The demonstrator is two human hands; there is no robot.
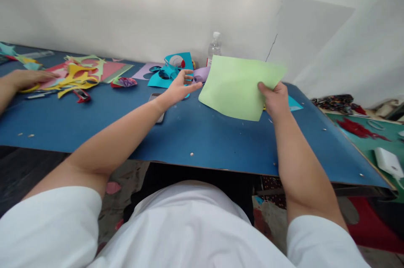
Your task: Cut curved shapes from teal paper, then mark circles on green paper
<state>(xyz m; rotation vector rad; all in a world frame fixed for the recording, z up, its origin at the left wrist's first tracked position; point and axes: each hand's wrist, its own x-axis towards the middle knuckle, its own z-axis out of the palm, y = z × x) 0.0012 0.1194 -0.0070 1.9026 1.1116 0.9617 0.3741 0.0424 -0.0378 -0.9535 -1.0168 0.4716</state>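
Observation:
A sheet of light green paper (235, 87) is held up above the blue table by my right hand (275, 99), its thumb and fingers closed on the right edge. The sheet bends slightly and its upper right corner is blurred. My left hand (181, 87) is apart from the sheet, just beyond its left edge, with fingers spread and nothing in them. Behind that hand lie blue paper pieces with round cut-outs (164, 78) and a curl of purple paper (201, 75). A phone (160, 117) rests partly hidden under my left forearm.
A clear bottle (215, 45) stands against the white wall. At the left, another person's hand (33, 78) touches a pile of yellow and pink paper scraps (80, 76). A red stapler-like tool (82, 96) lies near it. To the right, a green table (383, 147) holds a white adapter (388, 162).

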